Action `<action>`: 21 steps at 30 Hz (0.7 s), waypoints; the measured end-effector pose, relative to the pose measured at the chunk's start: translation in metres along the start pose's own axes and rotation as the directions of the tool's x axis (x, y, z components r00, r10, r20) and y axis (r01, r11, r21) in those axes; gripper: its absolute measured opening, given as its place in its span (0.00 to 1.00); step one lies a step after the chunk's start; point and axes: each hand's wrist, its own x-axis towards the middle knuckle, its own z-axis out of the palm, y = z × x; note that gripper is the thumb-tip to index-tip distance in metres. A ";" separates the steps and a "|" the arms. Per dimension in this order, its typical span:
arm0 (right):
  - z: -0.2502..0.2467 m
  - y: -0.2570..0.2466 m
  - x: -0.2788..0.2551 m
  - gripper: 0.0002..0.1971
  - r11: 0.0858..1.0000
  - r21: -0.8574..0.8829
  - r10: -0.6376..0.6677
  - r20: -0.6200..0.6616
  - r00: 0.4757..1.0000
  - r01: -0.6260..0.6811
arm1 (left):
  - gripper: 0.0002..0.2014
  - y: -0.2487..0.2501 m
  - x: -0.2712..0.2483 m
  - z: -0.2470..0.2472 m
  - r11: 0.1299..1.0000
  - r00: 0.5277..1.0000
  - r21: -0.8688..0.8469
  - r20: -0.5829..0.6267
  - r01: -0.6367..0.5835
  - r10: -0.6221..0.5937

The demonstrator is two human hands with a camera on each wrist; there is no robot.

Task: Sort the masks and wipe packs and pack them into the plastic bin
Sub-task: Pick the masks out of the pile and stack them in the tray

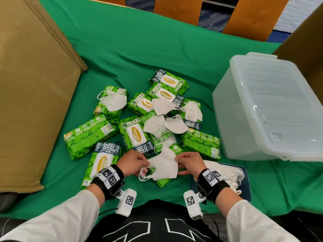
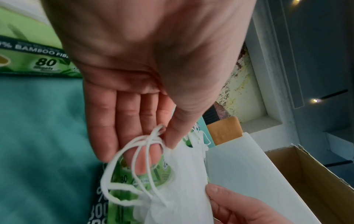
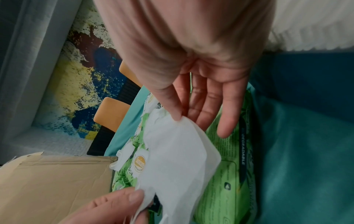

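I hold one white mask [image 1: 163, 165] between both hands, low over the pile's near edge. My left hand [image 1: 146, 161] pinches its left edge by the ear loops [image 2: 134, 151], thumb on top. My right hand [image 1: 176, 158] pinches the right corner with thumb and forefinger. The left wrist view shows my left hand [image 2: 162, 151] on the mask [image 2: 184, 189]. The right wrist view shows my right hand [image 3: 182, 119] on the mask [image 3: 178, 159]. Several green wipe packs [image 1: 136, 133] lie heaped on the green cloth with loose masks [image 1: 174, 124] on them. The translucent plastic bin [image 1: 271, 109] stands to the right.
A blue tray [image 1: 245, 186] at my right wrist holds a stack of masks [image 1: 227, 172]. A big cardboard box [image 1: 35, 84] fills the left side, and another box [image 1: 305, 49] stands behind the bin. Orange chair backs [image 1: 178, 9] line the far table edge.
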 end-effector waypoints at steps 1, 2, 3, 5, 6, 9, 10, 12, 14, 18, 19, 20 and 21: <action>0.001 0.001 0.002 0.01 1.000 -0.017 -0.002 -0.008 1.000 0.002 | 0.07 0.000 0.000 0.000 1.000 1.000 -0.005 -0.007 0.006 -0.006; 0.001 0.002 0.003 0.01 0.999 -0.036 -0.004 -0.019 1.000 0.004 | 0.07 -0.001 0.001 0.000 1.000 1.000 -0.009 -0.014 0.008 -0.008; 0.002 0.003 0.005 0.01 0.999 -0.053 -0.005 -0.031 1.000 0.003 | 0.07 -0.002 0.001 0.000 1.000 1.000 -0.010 -0.024 0.007 -0.008; 0.003 0.004 0.008 0.01 0.996 -0.094 -0.009 -0.055 0.998 0.004 | 0.06 -0.005 0.003 -0.001 1.000 0.999 -0.002 -0.047 0.008 -0.008; 0.004 0.005 0.009 0.02 0.993 -0.118 -0.012 -0.066 0.998 0.004 | 0.05 -0.007 0.003 -0.002 1.000 0.998 0.002 -0.055 0.015 -0.015; 0.005 0.005 0.011 0.03 0.982 -0.191 -0.022 -0.094 0.995 0.004 | 0.09 -0.010 0.005 -0.001 0.999 0.998 0.015 -0.054 0.045 -0.044; 0.006 0.006 0.012 0.04 0.977 -0.212 -0.025 -0.098 0.995 0.004 | 0.10 -0.011 0.005 -0.001 0.999 0.997 0.024 -0.057 0.048 -0.046; 0.006 0.006 0.013 0.03 0.970 -0.244 -0.027 -0.103 0.994 0.001 | 0.09 -0.012 0.006 -0.001 0.999 0.997 0.035 -0.071 0.042 -0.039; 0.006 0.006 0.015 0.03 0.964 -0.268 -0.030 -0.110 0.993 -0.001 | 0.08 -0.014 0.008 0.000 0.998 0.996 0.048 -0.083 0.033 -0.029; 0.006 0.005 0.015 0.04 0.953 -0.302 -0.037 -0.120 0.992 -0.001 | 0.05 -0.016 0.011 0.000 0.998 0.995 0.063 -0.099 0.016 -0.009; 0.006 0.005 0.015 0.04 0.952 -0.306 -0.037 -0.119 0.992 -0.002 | 0.05 -0.016 0.011 0.001 0.998 0.995 0.064 -0.099 0.012 -0.006; 0.006 0.005 0.015 0.05 0.951 -0.309 -0.036 -0.120 0.992 -0.003 | 0.06 -0.015 0.011 0.001 0.998 0.995 0.066 -0.099 0.008 -0.002; 0.006 0.005 0.015 0.05 0.951 -0.310 -0.036 -0.122 0.992 -0.004 | 0.06 -0.015 0.011 0.000 0.998 0.995 0.070 -0.100 0.006 0.001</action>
